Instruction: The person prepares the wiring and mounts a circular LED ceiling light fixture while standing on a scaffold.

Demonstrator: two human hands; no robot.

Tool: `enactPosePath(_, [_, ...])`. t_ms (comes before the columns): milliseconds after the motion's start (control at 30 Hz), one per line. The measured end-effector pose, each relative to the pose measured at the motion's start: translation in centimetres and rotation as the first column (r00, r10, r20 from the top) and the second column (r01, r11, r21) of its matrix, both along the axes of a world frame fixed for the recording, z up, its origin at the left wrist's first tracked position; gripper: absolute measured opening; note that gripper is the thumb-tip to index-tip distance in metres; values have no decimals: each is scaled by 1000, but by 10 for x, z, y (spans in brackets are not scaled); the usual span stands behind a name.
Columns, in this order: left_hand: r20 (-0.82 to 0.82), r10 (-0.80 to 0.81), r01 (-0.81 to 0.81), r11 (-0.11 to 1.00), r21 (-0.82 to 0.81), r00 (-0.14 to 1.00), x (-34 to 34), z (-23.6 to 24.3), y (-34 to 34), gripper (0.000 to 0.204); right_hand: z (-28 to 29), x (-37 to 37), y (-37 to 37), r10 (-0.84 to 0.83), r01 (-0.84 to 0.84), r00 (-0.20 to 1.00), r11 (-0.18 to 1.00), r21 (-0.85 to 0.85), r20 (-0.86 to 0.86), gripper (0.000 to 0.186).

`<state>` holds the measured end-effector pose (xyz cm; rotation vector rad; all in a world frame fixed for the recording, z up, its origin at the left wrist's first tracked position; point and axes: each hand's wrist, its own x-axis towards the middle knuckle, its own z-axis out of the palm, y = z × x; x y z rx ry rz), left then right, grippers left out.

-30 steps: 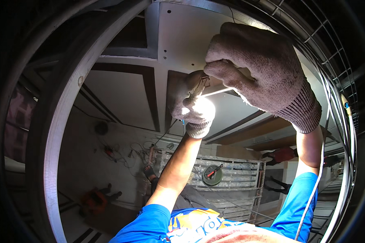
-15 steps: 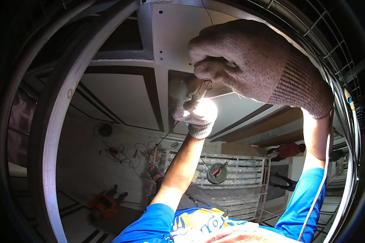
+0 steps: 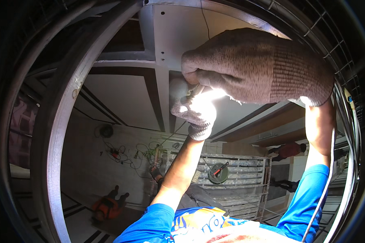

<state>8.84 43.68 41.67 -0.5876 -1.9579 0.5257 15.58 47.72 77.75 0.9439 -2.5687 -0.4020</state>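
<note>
Both my hands wear grey knitted gloves and meet below a pale panel. My left hand [image 3: 192, 108], partly washed out by bright light, is closed around something small. Closed in a pinch, my right hand [image 3: 239, 69] reaches over from the right, its fingertips touching or nearly touching the left hand's. A small pale piece [image 3: 195, 90] shows between the fingers; glare and the gloves hide what it is. Above the right hand, a thin dark wire [image 3: 205, 20] hangs across the panel [image 3: 176, 30].
A metal beam [image 3: 65, 105] curves down the left, and wire mesh [image 3: 322, 28] and pale cables [image 3: 355, 133] run along the right. Far below are a slatted scaffold platform [image 3: 239, 186], a green bucket [image 3: 219, 178] with a red-handled tool, tangled cords [image 3: 138, 152] and a person in orange [image 3: 107, 206].
My right hand has moved down and slightly left, closer to the left hand, and turned so its back shows more. The thin wire ends seen between the hands are now covered.
</note>
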Motion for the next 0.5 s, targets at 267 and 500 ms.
enactPosePath(267, [214, -478, 282, 763, 582, 852, -1, 23, -1, 12, -9, 2, -1, 55, -56, 998, 998, 38, 23, 30])
enactPosePath(500, [134, -702, 332, 485, 809, 699, -3, 40, 4, 16, -22, 13, -16, -144, 163, 979, 978, 131, -143, 35])
